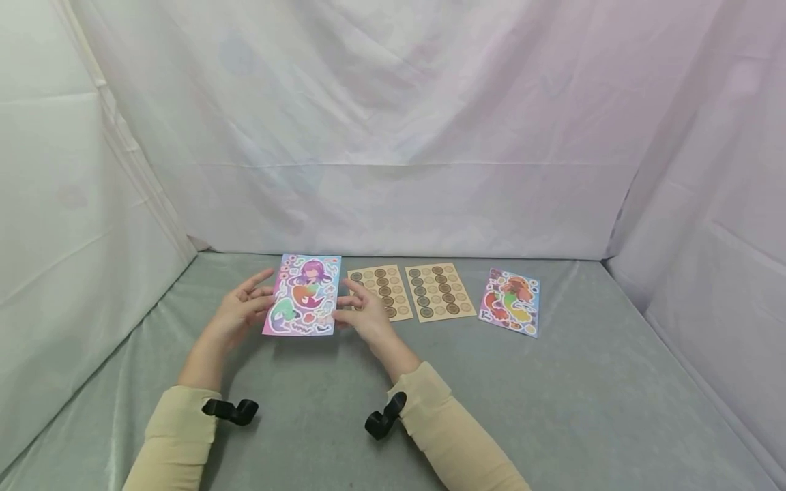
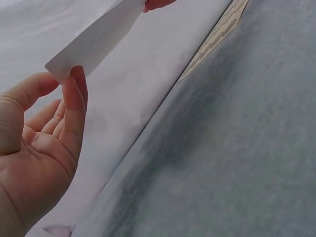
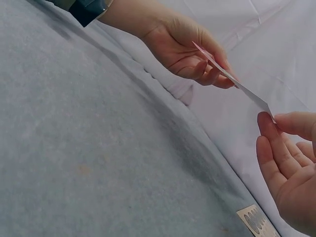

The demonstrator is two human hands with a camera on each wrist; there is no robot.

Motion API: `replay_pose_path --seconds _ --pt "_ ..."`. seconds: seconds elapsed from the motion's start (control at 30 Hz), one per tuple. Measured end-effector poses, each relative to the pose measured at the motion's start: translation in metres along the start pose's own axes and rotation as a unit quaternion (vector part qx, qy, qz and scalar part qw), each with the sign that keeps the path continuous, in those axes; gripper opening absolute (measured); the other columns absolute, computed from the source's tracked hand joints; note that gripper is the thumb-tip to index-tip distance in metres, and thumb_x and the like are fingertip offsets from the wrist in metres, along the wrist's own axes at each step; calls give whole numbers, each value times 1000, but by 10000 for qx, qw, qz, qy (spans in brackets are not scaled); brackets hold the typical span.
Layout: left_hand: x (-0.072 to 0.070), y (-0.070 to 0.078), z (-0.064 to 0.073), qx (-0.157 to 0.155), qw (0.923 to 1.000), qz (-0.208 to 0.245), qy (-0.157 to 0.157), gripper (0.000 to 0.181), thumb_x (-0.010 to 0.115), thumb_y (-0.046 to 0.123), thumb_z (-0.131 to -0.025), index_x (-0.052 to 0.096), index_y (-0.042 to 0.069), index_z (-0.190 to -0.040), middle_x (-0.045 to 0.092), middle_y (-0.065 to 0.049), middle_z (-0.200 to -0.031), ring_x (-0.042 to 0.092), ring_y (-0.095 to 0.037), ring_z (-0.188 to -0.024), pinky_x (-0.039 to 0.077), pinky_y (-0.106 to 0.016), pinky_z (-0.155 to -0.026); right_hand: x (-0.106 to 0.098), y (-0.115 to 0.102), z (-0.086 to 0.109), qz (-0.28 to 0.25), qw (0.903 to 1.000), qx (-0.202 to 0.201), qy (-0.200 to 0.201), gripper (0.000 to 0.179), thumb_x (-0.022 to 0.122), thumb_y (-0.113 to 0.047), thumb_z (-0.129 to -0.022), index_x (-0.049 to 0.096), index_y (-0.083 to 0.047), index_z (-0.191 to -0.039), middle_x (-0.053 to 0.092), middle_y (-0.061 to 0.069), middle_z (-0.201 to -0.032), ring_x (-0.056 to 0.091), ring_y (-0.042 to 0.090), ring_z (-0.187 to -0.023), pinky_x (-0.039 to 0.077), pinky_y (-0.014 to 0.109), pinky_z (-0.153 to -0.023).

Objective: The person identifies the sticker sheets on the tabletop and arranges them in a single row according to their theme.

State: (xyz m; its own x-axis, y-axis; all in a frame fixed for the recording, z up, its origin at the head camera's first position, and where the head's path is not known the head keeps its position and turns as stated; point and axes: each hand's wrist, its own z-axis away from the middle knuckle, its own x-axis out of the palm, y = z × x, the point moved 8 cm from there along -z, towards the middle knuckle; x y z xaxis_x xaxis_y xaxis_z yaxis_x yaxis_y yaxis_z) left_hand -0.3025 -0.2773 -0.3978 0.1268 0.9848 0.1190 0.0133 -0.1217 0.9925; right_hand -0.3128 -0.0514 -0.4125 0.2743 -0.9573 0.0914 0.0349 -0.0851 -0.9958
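A mermaid sticker sheet (image 1: 307, 296), pink and blue with white-outlined stickers, is held up above the grey cloth between both hands. My left hand (image 1: 239, 310) pinches its left edge between thumb and fingers. On the opposite edge, my right hand (image 1: 368, 314) pinches it the same way. From below, the left wrist view shows the sheet's plain white back (image 2: 101, 42). In the right wrist view the sheet (image 3: 232, 79) appears nearly edge-on, spanning the two hands.
Two kraft-brown sheets of round stickers, one (image 1: 399, 310) partly behind my right hand and another (image 1: 439, 293) beside it, lie on the grey cloth (image 1: 491, 402). Farther right lies a second mermaid sticker sheet (image 1: 510, 302). White curtains (image 1: 393, 136) enclose the back and sides.
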Motion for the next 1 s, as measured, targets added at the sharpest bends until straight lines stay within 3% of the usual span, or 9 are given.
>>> replay_pose_path --seconds 0.2,0.6,1.0 --pt "-2 3 4 19 9995 -56 -314 69 55 -2 -95 17 1 -152 66 0 -100 65 -13 -87 55 -28 -73 6 -3 4 -22 9997 82 -228 72 71 8 -78 45 -11 -143 69 8 -99 68 20 -73 57 37 -71" --pt "-5 6 10 4 9983 -351 -467 68 56 1 -95 19 2 -152 65 -2 -104 66 -15 -89 55 -29 -74 12 0 7 -158 9984 263 -483 75 69 13 -77 41 -5 -144 67 17 -103 65 17 -62 57 38 -65" --pt "3 5 11 -73 9959 -660 -615 68 58 3 -95 20 1 -151 66 -1 -104 66 -16 -89 55 -32 -75 6 2 16 -75 9993 179 -308 74 70 13 -76 45 -10 -142 68 10 -95 64 17 -62 57 36 -61"
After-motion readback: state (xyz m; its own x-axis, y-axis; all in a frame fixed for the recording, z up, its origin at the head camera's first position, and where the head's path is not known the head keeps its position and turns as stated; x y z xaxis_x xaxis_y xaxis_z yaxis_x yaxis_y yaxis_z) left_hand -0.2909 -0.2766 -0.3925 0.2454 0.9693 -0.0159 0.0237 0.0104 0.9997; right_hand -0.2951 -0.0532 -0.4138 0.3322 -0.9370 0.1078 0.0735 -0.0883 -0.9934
